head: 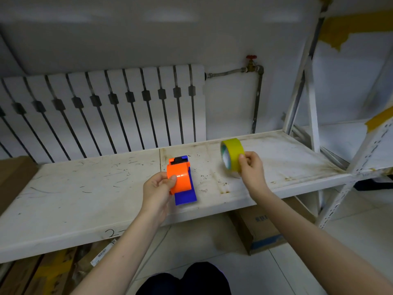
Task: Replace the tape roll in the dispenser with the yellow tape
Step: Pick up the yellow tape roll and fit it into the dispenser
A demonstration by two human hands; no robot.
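An orange and blue tape dispenser (181, 179) rests on the white shelf board (85, 188), near its middle. My left hand (158, 188) grips the orange housing from the left side, thumb on its curved top. My right hand (252, 167) holds the yellow tape roll (232, 153) upright, a little above the shelf, to the right of the dispenser and apart from it. The roll's open core faces left. Whether a roll sits inside the dispenser is hidden by the orange cover.
The shelf is scuffed and stained, with a white metal upright (308, 92) at its right end. A radiator (106, 107) and a pipe with a red valve (252, 62) stand behind it. Cardboard boxes (261, 231) lie on the floor beneath.
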